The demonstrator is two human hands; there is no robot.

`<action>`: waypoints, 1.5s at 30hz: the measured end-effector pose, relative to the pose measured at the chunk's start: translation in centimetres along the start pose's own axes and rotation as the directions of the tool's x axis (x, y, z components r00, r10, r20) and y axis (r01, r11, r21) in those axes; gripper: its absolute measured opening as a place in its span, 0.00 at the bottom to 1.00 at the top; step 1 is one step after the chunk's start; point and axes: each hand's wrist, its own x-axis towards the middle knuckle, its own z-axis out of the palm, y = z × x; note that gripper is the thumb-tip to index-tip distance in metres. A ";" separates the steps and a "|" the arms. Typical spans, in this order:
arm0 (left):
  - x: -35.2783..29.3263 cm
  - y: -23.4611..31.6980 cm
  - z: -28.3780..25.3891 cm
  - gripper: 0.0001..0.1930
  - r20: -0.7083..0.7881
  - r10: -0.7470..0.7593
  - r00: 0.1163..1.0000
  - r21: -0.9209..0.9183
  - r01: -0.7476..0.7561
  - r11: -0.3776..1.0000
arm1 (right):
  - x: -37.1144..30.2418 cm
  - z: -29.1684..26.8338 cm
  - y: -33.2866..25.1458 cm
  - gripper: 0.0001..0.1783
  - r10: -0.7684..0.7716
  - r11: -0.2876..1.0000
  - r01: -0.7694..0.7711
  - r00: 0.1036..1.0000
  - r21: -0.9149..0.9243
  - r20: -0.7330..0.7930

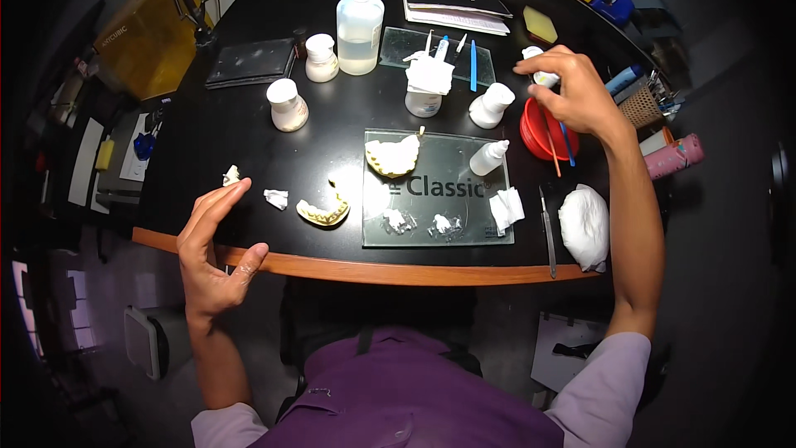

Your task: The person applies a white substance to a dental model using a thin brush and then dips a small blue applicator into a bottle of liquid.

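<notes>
My left hand [211,257] is open at the table's front edge, fingers stretched and thumb apart, with whitish residue on the thumb. Just beyond its fingertips lies a small cream-coloured piece [231,175]. At the right, my right hand [574,91] hovers over a red bowl [531,134], its thumb and fingers apart. A small white bottle [546,79] shows between those fingers, partly hidden; no firm grip is visible. Two dental arch models, one [393,156] on the glass slab [431,236] and another [325,211] beside it, sit in the middle. White material [400,221] is smeared on the slab.
A dropper bottle [489,158] stands on the slab. Behind are white jars [287,105], a large clear bottle [359,33] and a tool holder [424,102]. A metal spatula [547,236] and a white cotton wad [584,228] lie near the right front edge.
</notes>
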 end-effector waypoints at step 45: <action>-3.8 9.7 16.3 0.47 0.050 0.317 0.947 -0.492 -0.253 0.833 | -8.4 0.8 2.9 0.18 0.530 0.842 -0.539 0.808 0.041 -0.259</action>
